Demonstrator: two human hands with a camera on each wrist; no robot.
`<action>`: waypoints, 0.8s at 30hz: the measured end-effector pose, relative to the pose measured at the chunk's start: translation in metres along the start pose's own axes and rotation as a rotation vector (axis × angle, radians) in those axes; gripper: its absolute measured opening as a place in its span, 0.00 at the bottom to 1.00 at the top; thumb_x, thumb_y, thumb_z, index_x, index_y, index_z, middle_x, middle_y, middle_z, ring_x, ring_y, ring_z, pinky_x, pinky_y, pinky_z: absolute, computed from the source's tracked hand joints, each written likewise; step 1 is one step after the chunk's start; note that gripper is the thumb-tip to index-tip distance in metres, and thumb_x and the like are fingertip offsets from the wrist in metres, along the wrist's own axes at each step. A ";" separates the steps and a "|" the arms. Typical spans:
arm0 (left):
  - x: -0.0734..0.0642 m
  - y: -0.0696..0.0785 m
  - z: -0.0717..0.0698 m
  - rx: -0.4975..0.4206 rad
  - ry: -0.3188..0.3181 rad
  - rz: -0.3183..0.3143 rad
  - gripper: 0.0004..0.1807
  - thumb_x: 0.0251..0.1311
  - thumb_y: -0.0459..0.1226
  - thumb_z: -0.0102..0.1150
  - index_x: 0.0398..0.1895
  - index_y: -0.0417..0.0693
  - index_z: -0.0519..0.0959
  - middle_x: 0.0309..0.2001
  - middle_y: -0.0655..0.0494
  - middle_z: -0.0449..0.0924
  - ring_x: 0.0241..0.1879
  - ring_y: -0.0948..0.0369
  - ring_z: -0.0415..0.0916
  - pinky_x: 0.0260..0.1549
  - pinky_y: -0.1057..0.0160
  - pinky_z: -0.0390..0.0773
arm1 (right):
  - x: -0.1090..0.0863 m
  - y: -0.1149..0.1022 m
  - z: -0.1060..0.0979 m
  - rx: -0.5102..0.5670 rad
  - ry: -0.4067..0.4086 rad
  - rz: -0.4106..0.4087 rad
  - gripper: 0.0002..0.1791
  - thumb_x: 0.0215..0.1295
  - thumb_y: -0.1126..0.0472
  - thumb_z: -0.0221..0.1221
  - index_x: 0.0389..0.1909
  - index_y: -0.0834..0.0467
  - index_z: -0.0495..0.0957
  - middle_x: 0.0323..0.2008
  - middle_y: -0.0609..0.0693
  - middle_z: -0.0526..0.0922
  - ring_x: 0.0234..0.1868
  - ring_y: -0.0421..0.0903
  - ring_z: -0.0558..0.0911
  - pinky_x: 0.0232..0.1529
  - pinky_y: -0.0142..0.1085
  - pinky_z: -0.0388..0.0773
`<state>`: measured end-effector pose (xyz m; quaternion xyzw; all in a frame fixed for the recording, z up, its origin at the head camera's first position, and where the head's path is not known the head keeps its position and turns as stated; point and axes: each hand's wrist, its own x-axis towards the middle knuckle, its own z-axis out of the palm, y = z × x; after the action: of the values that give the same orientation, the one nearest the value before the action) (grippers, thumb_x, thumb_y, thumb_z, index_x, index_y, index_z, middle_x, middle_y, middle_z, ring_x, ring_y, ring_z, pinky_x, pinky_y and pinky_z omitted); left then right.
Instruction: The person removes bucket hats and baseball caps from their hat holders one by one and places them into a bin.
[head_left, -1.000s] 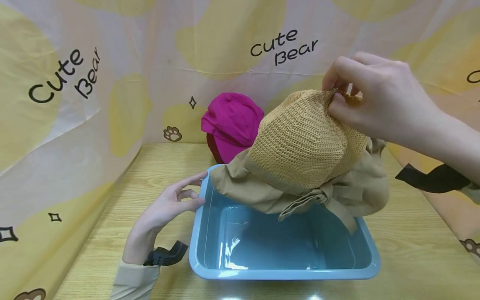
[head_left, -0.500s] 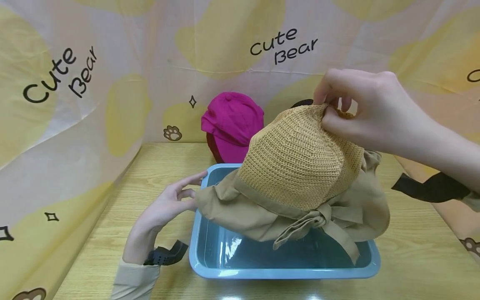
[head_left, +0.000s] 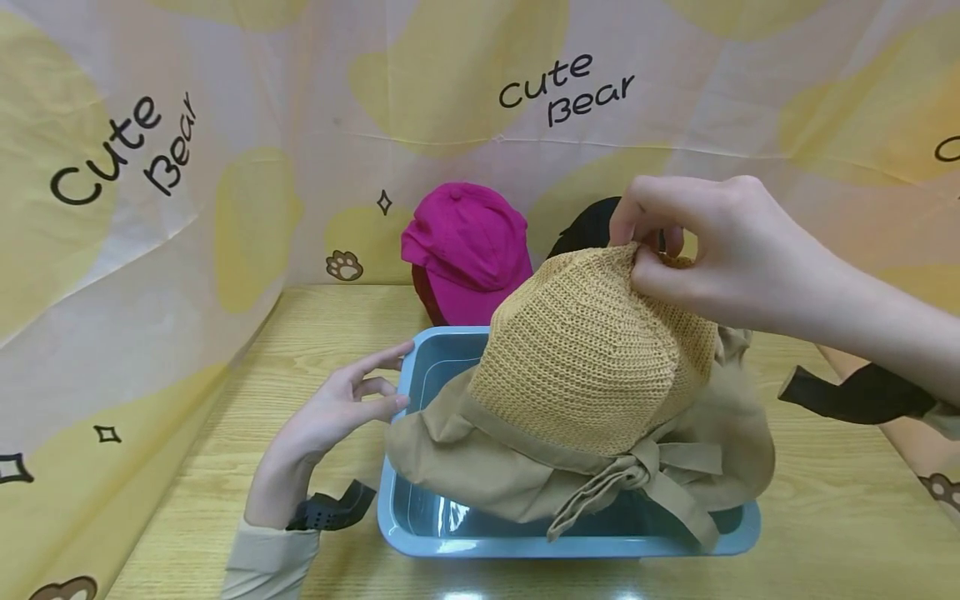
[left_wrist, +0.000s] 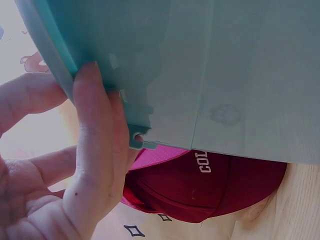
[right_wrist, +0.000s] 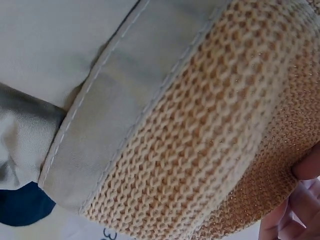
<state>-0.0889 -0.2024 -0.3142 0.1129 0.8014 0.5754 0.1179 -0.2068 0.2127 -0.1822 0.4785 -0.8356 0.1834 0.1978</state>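
Observation:
My right hand (head_left: 701, 242) pinches the top of a sun hat's crown between thumb and fingers. The sun hat (head_left: 577, 358) has a straw-coloured knit crown and a wide khaki fabric brim with a bow at the front. It hangs tilted over the blue plastic basin (head_left: 570, 547), its brim inside and across the rim. Close up in the right wrist view are the hat's knit and stitched band (right_wrist: 125, 100). My left hand (head_left: 341, 404) holds the basin's left rim near the far corner. In the left wrist view, its fingers (left_wrist: 92, 130) lie against the basin's outer wall.
A magenta cap (head_left: 468, 242) stands behind the basin, with a dark red cap (left_wrist: 210, 185) under it. A black hat (head_left: 588, 225) is partly hidden behind the sun hat. Printed curtain (head_left: 420, 92) hangs around the wooden table (head_left: 315, 333).
My right hand has lowered the sun hat and moved it slightly left, further down into the basin. The black hat has come into view behind it. My left hand stays at the rim.

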 end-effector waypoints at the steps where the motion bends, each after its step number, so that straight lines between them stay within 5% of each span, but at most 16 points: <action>1: 0.000 0.000 0.000 -0.003 0.000 0.001 0.35 0.60 0.35 0.61 0.71 0.54 0.63 0.64 0.45 0.63 0.39 0.64 0.79 0.42 0.63 0.76 | 0.004 -0.020 -0.006 -0.005 -0.002 0.016 0.20 0.53 0.65 0.61 0.43 0.37 0.77 0.35 0.32 0.80 0.33 0.33 0.74 0.29 0.22 0.67; 4: 0.000 0.000 0.001 -0.004 0.002 0.003 0.35 0.60 0.34 0.61 0.71 0.54 0.63 0.64 0.46 0.63 0.39 0.65 0.78 0.42 0.65 0.76 | 0.013 -0.066 -0.019 -0.001 0.014 0.054 0.19 0.52 0.70 0.57 0.37 0.41 0.76 0.29 0.31 0.77 0.29 0.29 0.72 0.26 0.22 0.67; 7: 0.000 0.000 0.001 -0.004 0.003 0.004 0.35 0.60 0.34 0.61 0.71 0.54 0.63 0.64 0.47 0.63 0.39 0.65 0.78 0.43 0.65 0.75 | 0.018 -0.086 -0.027 0.005 0.022 0.079 0.19 0.50 0.74 0.57 0.34 0.45 0.76 0.26 0.31 0.76 0.28 0.29 0.71 0.24 0.22 0.66; 14: 0.000 0.001 0.001 -0.006 -0.002 -0.007 0.35 0.61 0.36 0.61 0.71 0.55 0.63 0.63 0.46 0.65 0.39 0.64 0.80 0.49 0.59 0.72 | 0.017 -0.083 -0.031 0.036 -0.005 0.110 0.20 0.50 0.74 0.59 0.34 0.44 0.76 0.31 0.31 0.80 0.31 0.30 0.77 0.23 0.23 0.70; 15: 0.000 0.001 0.001 -0.010 -0.003 -0.008 0.34 0.61 0.36 0.61 0.71 0.55 0.63 0.63 0.46 0.65 0.39 0.64 0.81 0.49 0.58 0.72 | 0.008 -0.047 -0.020 0.061 -0.032 0.100 0.19 0.51 0.72 0.61 0.37 0.43 0.77 0.33 0.32 0.82 0.34 0.31 0.79 0.23 0.24 0.70; 19: 0.001 0.002 0.002 -0.011 0.003 -0.016 0.35 0.61 0.36 0.61 0.71 0.55 0.63 0.64 0.46 0.64 0.39 0.65 0.80 0.48 0.61 0.77 | 0.001 -0.027 -0.014 0.109 -0.096 0.144 0.20 0.54 0.67 0.64 0.39 0.38 0.76 0.35 0.30 0.83 0.37 0.34 0.81 0.26 0.27 0.71; 21: 0.001 0.003 0.002 0.000 0.010 -0.024 0.35 0.60 0.37 0.62 0.71 0.56 0.63 0.65 0.46 0.63 0.39 0.66 0.80 0.47 0.61 0.77 | 0.002 -0.029 -0.014 0.149 -0.133 0.170 0.19 0.55 0.67 0.63 0.38 0.37 0.76 0.35 0.30 0.84 0.37 0.35 0.80 0.27 0.29 0.71; 22: 0.001 0.003 0.002 0.005 0.012 -0.026 0.35 0.60 0.37 0.62 0.71 0.56 0.63 0.65 0.47 0.63 0.39 0.66 0.80 0.47 0.61 0.77 | 0.011 -0.065 -0.025 0.154 -0.135 0.198 0.20 0.55 0.69 0.61 0.35 0.38 0.75 0.31 0.29 0.83 0.35 0.34 0.80 0.29 0.28 0.71; 24: 0.001 0.003 0.002 0.017 0.015 -0.029 0.35 0.60 0.37 0.62 0.71 0.57 0.63 0.66 0.47 0.62 0.39 0.66 0.80 0.47 0.61 0.77 | 0.017 -0.082 -0.029 0.214 -0.174 0.235 0.19 0.55 0.72 0.59 0.33 0.41 0.74 0.28 0.31 0.83 0.33 0.35 0.79 0.30 0.30 0.71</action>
<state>-0.0888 -0.1991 -0.3121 0.0978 0.8087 0.5677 0.1191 -0.1387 0.1756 -0.1396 0.4098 -0.8755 0.2510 0.0497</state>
